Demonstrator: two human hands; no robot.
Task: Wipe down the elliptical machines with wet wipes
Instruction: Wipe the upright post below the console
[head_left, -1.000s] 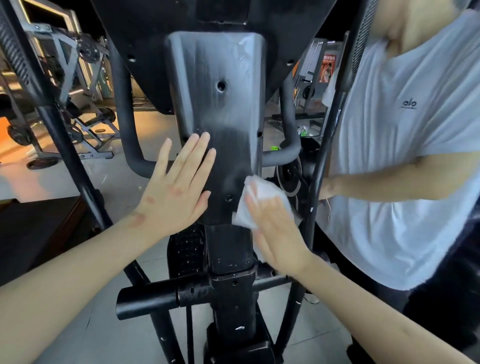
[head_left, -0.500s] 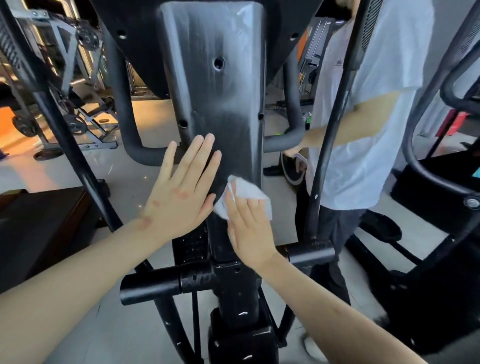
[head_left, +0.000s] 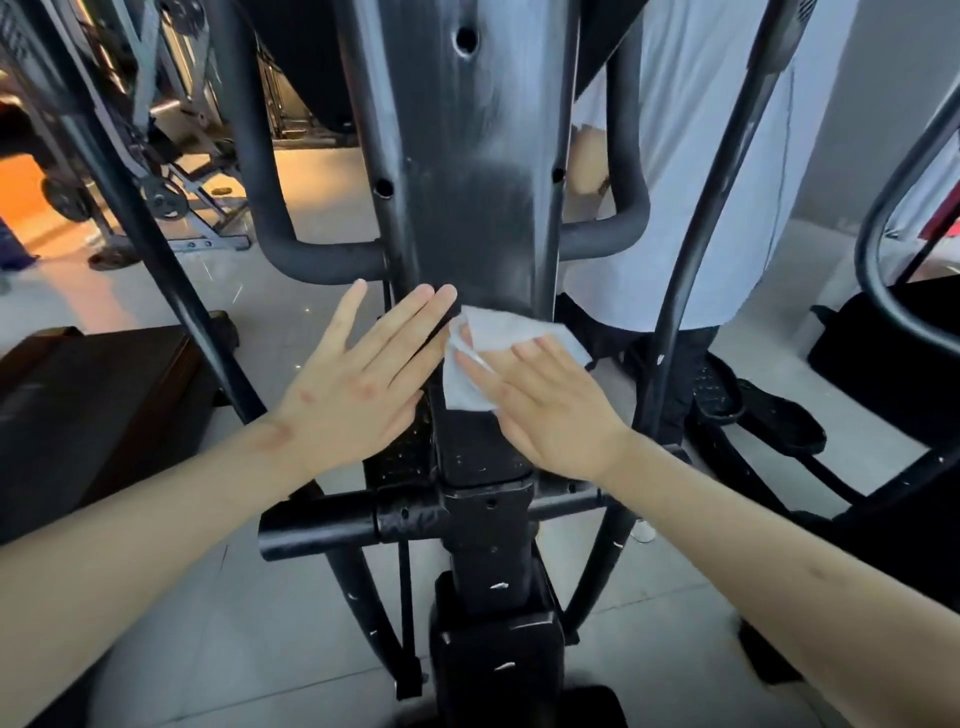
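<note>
The black elliptical machine's centre column (head_left: 478, 197) fills the middle of the view, its plastic cover streaked and shiny. My left hand (head_left: 363, 384) lies flat with straight fingers against the lower left side of the cover. My right hand (head_left: 545, 410) presses a white wet wipe (head_left: 488, 338) flat against the bottom of the cover, where it narrows to the post. The wipe's upper part sticks out past my fingertips, and its left edge is close to my left fingers.
A black crossbar (head_left: 363, 519) runs across below my hands. Curved handlebars (head_left: 291, 244) and slanted arm poles (head_left: 691, 260) flank the column. A person in a white shirt (head_left: 701, 182) stands just behind on the right. Another machine (head_left: 893, 322) sits far right, weight equipment (head_left: 156, 192) far left.
My right hand has slid the wipe from the cover's right edge toward its centre. The view has tilted lower, and the person in white has shifted behind the right pole.
</note>
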